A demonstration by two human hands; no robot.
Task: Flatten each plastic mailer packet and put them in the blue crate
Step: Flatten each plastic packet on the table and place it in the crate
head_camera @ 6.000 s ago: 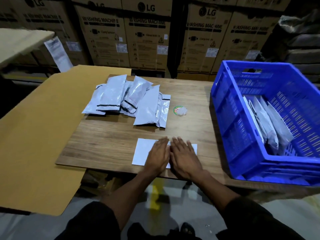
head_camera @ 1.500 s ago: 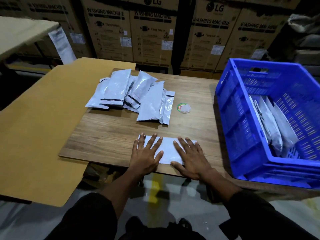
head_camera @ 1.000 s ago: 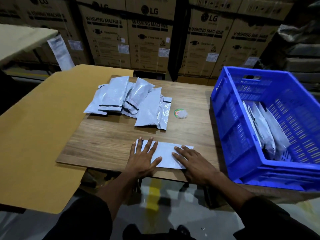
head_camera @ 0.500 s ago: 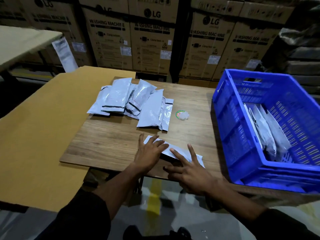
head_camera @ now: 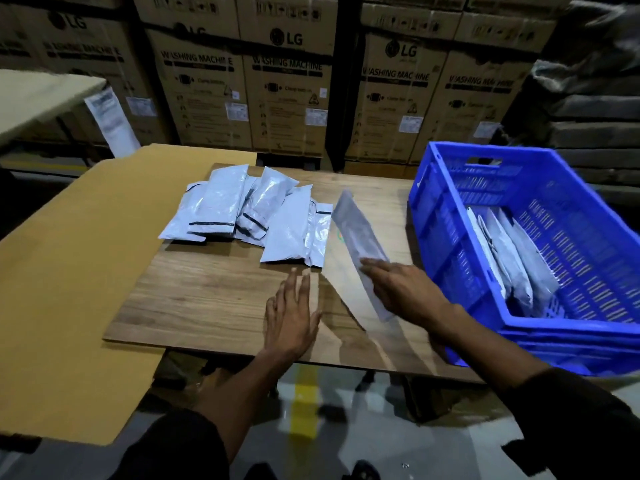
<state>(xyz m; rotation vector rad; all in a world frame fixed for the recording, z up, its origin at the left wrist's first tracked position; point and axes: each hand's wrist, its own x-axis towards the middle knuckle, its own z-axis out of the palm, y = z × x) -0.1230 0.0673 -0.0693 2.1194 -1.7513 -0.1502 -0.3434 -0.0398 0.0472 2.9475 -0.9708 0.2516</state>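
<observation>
While lifted, mailer [head_camera: 358,233] tilted lengthwise.

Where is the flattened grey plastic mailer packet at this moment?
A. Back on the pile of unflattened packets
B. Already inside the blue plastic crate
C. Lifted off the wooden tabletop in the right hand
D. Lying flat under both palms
C: the right hand grips the flattened grey plastic mailer packet, tilted above the wooden tabletop, short of the blue plastic crate; the left hand is open.
</observation>
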